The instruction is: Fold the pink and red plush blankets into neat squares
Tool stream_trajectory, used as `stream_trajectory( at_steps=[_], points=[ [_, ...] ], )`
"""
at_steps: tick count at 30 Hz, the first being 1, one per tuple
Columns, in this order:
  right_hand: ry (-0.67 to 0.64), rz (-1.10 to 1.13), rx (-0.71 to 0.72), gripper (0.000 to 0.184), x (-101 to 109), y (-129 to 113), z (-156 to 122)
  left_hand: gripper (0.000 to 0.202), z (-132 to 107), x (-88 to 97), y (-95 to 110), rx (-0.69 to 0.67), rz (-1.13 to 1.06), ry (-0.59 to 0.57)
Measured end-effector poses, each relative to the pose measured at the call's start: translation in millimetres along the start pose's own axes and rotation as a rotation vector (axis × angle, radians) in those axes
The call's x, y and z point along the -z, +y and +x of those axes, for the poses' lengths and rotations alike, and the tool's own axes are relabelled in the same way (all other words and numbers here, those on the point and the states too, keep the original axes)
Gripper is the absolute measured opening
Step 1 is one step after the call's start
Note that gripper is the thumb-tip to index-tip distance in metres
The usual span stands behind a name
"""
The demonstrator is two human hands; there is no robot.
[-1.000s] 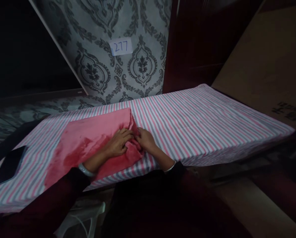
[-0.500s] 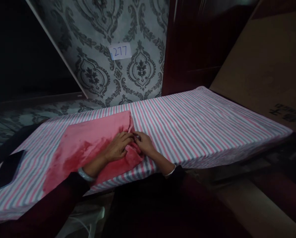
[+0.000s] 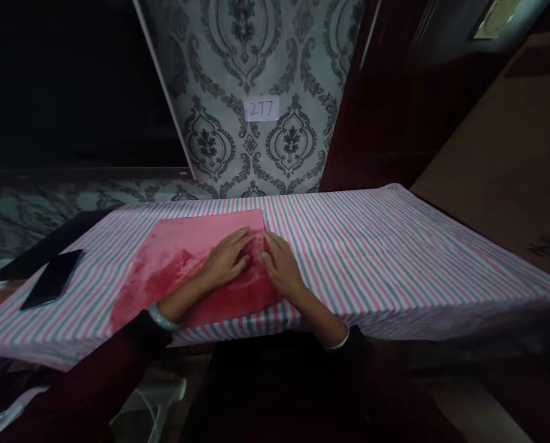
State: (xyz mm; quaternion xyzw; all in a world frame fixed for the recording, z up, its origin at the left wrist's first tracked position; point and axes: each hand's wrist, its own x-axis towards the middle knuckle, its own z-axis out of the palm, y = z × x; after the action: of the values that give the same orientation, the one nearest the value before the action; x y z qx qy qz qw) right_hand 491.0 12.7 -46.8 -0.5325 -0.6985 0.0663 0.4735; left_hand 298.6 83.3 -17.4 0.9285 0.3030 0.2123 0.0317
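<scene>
A flat, roughly square pink plush cloth (image 3: 196, 235), which looks like a cushion cover, lies on the striped tablecloth (image 3: 371, 252). Darker red patches show where its pile is brushed. My left hand (image 3: 226, 259) rests on its right part, fingers stretched out and palm down. Along the right edge lies my right hand (image 3: 283, 266), its fingers extended over the border. Between the two hands the cloth is smooth, and neither hand grips it.
A dark phone or tablet (image 3: 56, 280) lies at the table's left end. Behind stand a large black screen (image 3: 72, 92) and a wall with a "277" paper label (image 3: 261, 109). A cardboard box (image 3: 501, 166) leans at the right. Below is a pale stool (image 3: 173, 394).
My fingers have let go of the cloth's bunched right edge and now lie flat on it. That edge has straightened out. The view has shifted left.
</scene>
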Motion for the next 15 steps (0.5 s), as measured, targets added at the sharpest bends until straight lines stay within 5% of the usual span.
stream_trajectory(
  at_steps=[6, 10, 15],
  points=[
    [-0.359, -0.204, 0.166, 0.062, -16, -61, 13, 0.063, -42, 44.6, -26, 0.391, 0.265, -0.116],
    [-0.487, -0.303, 0.072, 0.064, -33, -48, 14, 0.066, -73, 48.1, -56, 0.583, 0.384, -0.160],
    [-0.487, -0.366, -0.041, 0.068, -36, -22, 1, 0.067, -91, 30.9, -68, 0.619, 0.428, -0.163]
  ],
)
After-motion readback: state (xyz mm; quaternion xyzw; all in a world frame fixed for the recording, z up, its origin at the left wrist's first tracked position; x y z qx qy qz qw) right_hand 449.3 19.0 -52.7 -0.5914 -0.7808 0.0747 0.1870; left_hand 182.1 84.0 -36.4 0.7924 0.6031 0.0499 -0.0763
